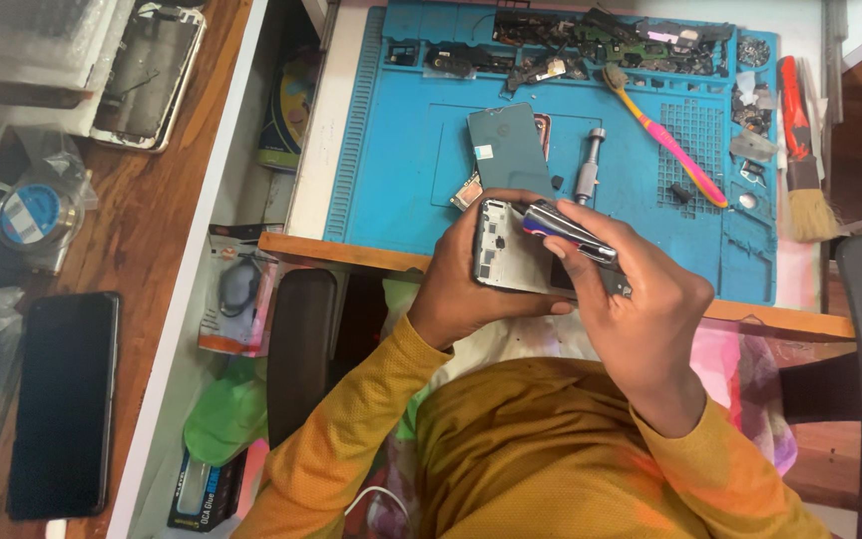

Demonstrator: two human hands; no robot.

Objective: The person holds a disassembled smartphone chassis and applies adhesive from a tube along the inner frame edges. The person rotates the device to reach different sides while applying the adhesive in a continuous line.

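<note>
A blue rubber work mat (401, 180) covers the white bench, its far edge strewn with small dark phone parts (601, 45). A pink and yellow toothbrush (665, 135) and a wooden-handled brush (805, 185) lie to the right. Over the mat's near edge, the left hand (471, 289) grips an opened silver phone frame (511, 250), while the right hand (641, 304) pinches metal tweezers (566, 228) against it. Far left, a black phone (62, 399) rests on brown wood.
</note>
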